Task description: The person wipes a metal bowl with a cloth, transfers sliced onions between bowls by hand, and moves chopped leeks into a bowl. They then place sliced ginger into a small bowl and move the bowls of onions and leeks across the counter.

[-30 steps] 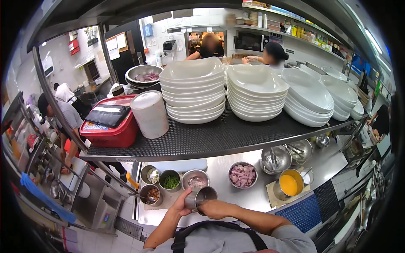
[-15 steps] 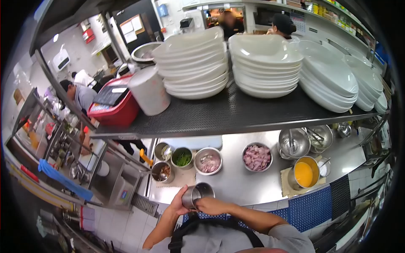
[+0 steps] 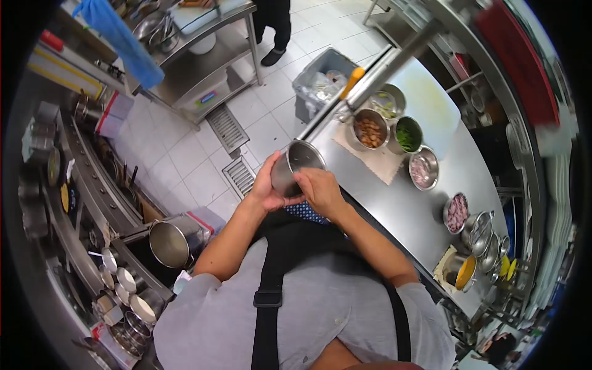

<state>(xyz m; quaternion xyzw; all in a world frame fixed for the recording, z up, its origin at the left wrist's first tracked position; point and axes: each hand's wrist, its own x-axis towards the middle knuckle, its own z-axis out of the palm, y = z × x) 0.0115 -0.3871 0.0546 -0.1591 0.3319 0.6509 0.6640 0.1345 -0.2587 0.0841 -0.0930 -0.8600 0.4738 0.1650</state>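
A tall steel container (image 3: 285, 174) is held in front of my chest, its round mouth tilted up and partly toward me. My left hand (image 3: 266, 187) wraps around its left side and underside. Closed at the near right rim is my right hand (image 3: 320, 192), its fingertips over the edge; whether they pinch anything inside is hidden. Right of the container, on the steel counter (image 3: 370, 197), stand a steel pot of browned pieces (image 3: 370, 131), a pot of chopped greens (image 3: 408, 134) and a bowl of pale pink chopped pieces (image 3: 423, 169).
Further along the counter are a bowl of chopped purple onion (image 3: 456, 213) and a pot of orange liquid (image 3: 464, 271). A grey bin (image 3: 317, 77) stands beyond the counter's end. Left are a large pot (image 3: 169, 242) and stove equipment. Another person's legs (image 3: 271, 24) show at the top.
My view has swung left and downward, so the plate shelf has mostly left the picture and the floor and stove side have appeared. Both hands still hold the steel container.
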